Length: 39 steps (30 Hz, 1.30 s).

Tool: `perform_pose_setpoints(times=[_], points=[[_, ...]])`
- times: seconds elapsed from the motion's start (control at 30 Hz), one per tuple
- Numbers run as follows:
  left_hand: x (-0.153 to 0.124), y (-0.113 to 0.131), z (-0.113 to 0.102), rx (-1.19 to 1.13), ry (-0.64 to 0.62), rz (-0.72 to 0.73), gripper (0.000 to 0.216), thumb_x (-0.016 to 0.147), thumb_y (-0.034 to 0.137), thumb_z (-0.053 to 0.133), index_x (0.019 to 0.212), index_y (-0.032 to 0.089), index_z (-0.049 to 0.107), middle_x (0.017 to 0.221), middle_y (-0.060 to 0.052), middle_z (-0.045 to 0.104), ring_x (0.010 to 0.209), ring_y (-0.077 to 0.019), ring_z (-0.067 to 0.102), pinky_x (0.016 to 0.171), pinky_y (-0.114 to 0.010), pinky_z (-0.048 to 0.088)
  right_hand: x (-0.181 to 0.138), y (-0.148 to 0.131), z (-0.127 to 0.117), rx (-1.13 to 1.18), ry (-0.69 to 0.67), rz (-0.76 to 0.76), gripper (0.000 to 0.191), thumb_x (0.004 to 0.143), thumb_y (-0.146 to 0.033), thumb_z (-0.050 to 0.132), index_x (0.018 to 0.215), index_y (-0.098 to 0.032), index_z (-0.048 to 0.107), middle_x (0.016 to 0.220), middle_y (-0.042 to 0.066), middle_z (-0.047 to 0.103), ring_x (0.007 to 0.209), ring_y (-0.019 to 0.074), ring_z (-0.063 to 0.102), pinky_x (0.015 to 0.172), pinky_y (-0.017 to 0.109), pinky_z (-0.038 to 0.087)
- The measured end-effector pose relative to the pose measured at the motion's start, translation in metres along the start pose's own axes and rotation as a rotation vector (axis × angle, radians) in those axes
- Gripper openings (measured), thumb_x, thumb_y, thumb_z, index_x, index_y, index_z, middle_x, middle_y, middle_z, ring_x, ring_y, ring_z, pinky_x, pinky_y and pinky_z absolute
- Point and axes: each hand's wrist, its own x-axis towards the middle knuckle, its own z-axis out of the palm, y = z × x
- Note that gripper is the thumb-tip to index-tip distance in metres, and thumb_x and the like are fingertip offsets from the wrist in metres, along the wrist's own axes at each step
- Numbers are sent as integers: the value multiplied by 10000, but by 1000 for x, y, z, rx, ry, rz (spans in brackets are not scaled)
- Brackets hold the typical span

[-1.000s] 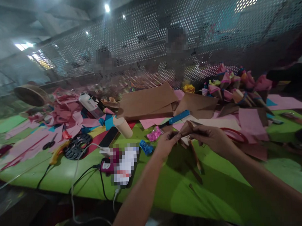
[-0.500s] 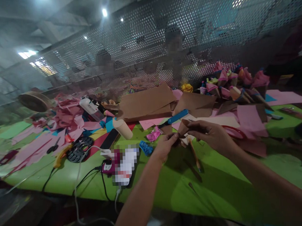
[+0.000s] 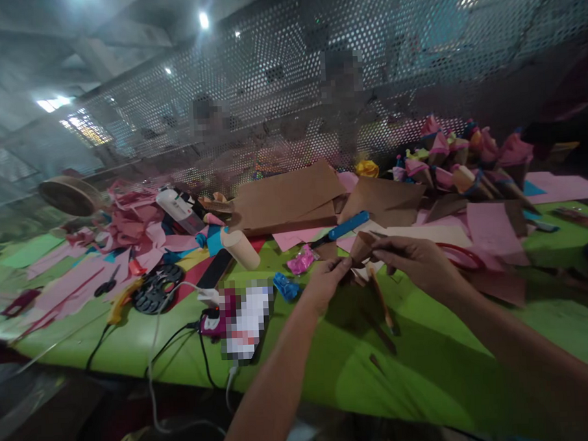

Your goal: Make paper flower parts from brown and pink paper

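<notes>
Barely shifted, left hand (image 3: pixel 326 281) and right hand (image 3: pixel 417 262) pinch 1 brown paper cone (image 3: pixel 361 247), seemingly mid-roll; closing it calls for a tight overlap.

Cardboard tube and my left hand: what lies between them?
Head view: a crumpled pink scrap and a crumpled blue scrap lie on the green table between the cardboard tube and the left hand, which pinches brown paper.

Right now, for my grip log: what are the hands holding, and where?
A brown paper piece: left hand pinches its left edge, right hand its right edge.
</notes>
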Motion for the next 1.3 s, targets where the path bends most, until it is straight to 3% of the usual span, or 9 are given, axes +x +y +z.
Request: perform_pose_setpoints(times=[0.17, 0.37, 0.53, 0.7, 0.83, 0.93, 1.03, 1.13, 1.3], points=[[3, -1, -1, 100, -23, 51, 476, 803, 609, 716, 926, 150, 750, 741, -29, 682, 674, -141, 563, 675, -273, 435, -2, -2, -2, 2, 6, -10, 397, 729, -617, 743, 820, -231, 753, 697, 25, 671, 577, 152, 531, 542, 291, 418], [-3, 16, -4, 302, 71, 397, 413, 937, 401, 631, 1327, 266, 647, 1243, -90, 665, 1107, -225, 605, 985, -365, 471, 0, 12, -8, -168, -58, -54, 329, 834, -558, 652, 797, -242, 736, 697, 21, 656, 615, 173, 554, 566, 300, 413], [-6, 20, -7, 571, -21, 563, 256, 942, 273, 610, 1177, 271, 711, 1220, -81, 664, 1199, -253, 571, 1063, -398, 431, 0, 3, -7, -246, -166, -116, 308, 847, -528, 630, 779, -246, 735, 759, 42, 722, 731, 225, 638, 664, 335, 452], [-1, 12, -7, 597, -47, 496, 160, 934, 284, 613, 1057, 207, 681, 1090, -75, 695, 1039, -230, 625, 939, -355, 475, -4, -4, -2, -222, -155, -121, 325, 845, -555, 647, 803, -246, 736, 824, 56, 742, 758, 231, 652, 690, 350, 483], [0, 13, -7, 468, -38, 394, 118, 909, 294, 636, 962, 191, 654, 985, -51, 690, 940, -197, 613, 862, -319, 470, -4, 2, -4, -152, -20, -96, 395, 824, -578, 683, 1030, -245, 734, 889, 60, 734, 759, 215, 638, 635, 331, 486], [1, 15, -7, 331, -18, 334, 119, 886, 300, 659, 917, 186, 640, 926, -30, 658, 890, -170, 585, 838, -301, 458, -1, 7, -8, -127, 43, -67, 429, 800, -615, 698, 980, -227, 735, 812, 47, 711, 675, 183, 602, 585, 313, 463], [5, 12, -8, 224, -7, 284, 118, 867, 291, 672, 893, 183, 633, 854, -1, 602, 814, -140, 541, 792, -281, 441, 2, 11, -9, -111, -43, -12, 450, 775, -649, 714, 928, -226, 740, 827, 49, 720, 672, 178, 609, 582, 308, 472], [8, 8, -8, 176, -4, 270, 137, 845, 299, 689, 890, 181, 635, 835, 10, 581, 795, -130, 516, 765, -270, 426, 4, 15, -4, -38, -142, 26, 504, 712, -658, 770, 967, -226, 726, 938, 71, 742, 829, 230, 668, 674, 332, 523], [9, 5, -7, 143, -28, 272, 225, 799, 365, 740, 892, 171, 674, 866, -14, 644, 852, -155, 569, 828, -300, 445, 2, 18, 6, 42, -135, 72, 574, 635, -674, 817, 951, -211, 692, 920, 68, 728, 837, 239, 669, 728, 358, 523]])
